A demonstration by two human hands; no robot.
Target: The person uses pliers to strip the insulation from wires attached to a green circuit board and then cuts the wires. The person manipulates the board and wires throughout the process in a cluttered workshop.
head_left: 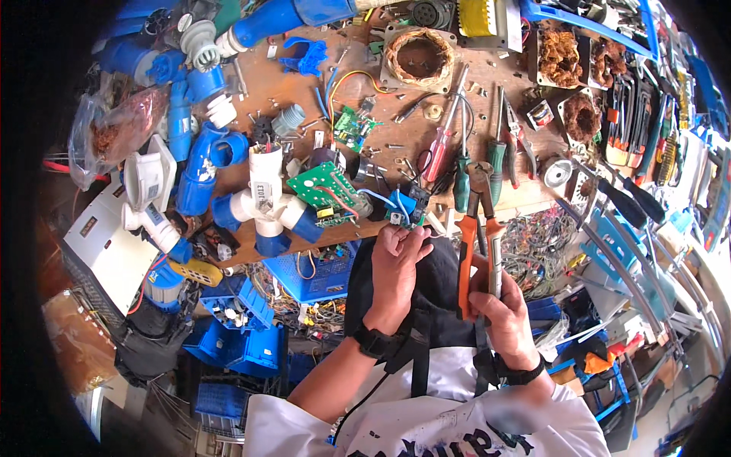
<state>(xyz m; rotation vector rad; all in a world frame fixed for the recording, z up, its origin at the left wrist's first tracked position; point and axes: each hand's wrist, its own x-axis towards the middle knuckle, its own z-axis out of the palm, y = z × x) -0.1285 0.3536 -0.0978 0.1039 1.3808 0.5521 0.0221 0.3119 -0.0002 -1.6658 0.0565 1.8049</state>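
Observation:
My left hand [401,255] is closed at the bench's near edge, its fingertips pinching a small circuit board [405,207]. That board carries a blue block and light blue wires. Close by on its left lies a larger green circuit board [320,185] with a pink wire. My right hand [499,311] grips orange-handled pliers [467,255], jaws pointing away from me. The pliers are apart from the small board, to its right. Beyond their jaws lie a red-handled screwdriver [438,152], a green-handled screwdriver [496,164] and red-handled pliers [519,141].
White and blue pipe fittings [266,190] crowd the wooden bench [365,72] at left. A copper-wound stator [419,57] sits at the back. Several tools [628,126] lie at right. Below the edge are a blue basket [308,278], blue bins [255,346] and tangled wires [533,244].

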